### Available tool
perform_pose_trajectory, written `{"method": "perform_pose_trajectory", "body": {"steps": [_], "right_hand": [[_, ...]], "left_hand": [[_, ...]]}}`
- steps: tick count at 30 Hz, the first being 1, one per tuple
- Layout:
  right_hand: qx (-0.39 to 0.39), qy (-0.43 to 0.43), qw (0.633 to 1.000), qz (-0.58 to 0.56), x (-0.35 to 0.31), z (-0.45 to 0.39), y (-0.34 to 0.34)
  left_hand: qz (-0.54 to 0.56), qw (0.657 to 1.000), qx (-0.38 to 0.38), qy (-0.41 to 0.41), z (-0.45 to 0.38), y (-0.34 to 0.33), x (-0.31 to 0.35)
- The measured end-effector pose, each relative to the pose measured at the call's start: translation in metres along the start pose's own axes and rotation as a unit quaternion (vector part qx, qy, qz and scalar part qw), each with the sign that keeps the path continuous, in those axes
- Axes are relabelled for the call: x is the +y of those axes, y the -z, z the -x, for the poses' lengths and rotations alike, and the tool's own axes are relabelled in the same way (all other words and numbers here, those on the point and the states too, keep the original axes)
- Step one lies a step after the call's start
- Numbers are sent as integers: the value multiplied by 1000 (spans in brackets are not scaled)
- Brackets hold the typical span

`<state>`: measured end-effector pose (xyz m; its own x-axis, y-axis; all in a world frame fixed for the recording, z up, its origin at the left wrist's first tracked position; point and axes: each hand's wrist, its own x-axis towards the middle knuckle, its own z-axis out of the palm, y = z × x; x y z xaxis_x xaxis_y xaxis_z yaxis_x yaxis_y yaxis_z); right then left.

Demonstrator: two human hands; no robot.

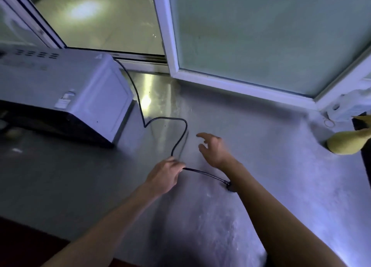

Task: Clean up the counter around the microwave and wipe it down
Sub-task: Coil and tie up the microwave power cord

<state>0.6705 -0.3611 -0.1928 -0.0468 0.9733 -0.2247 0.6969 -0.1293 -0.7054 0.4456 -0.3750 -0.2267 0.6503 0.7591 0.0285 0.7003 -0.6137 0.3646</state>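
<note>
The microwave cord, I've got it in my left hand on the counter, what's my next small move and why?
Probably lift the cord toward the microwave. Your left hand already pinches it, its loop and plug sprawl across the counter you need to wipe, and your open right hand hovers beside it.

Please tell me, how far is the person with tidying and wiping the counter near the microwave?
Early stage, it seems. Done: nothing clearly; the counter looks dusty. In hand: the left hand holds the black cord running from the microwave; the right hand hovers open beside it. Left: a yellow cloth lies unused at the right edge, so wiping has not begun.
</note>
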Motion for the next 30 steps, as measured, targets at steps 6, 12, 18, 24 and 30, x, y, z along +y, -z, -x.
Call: {"method": "perform_pose_trajectory", "body": {"steps": [6,12,18,24,30], "right_hand": [[-65,-139,988,-28,-19,-50,-32],[13,-249,920,-304,-85,-102,-66],[172,-219,895,-347,-144,-126,-63],[242,-123,911,-309,-193,-116,-27],[279,-59,921,-265,-232,-109,-2]], "left_hand": [[-14,996,45,-71,9,11,-36],[-19,982,60,-177,10,41,-91],[-5,962,69,-266,1,63,-156],[1,951,161,-264,-19,96,-188],[149,925,332,-109,-50,153,-175]]}}
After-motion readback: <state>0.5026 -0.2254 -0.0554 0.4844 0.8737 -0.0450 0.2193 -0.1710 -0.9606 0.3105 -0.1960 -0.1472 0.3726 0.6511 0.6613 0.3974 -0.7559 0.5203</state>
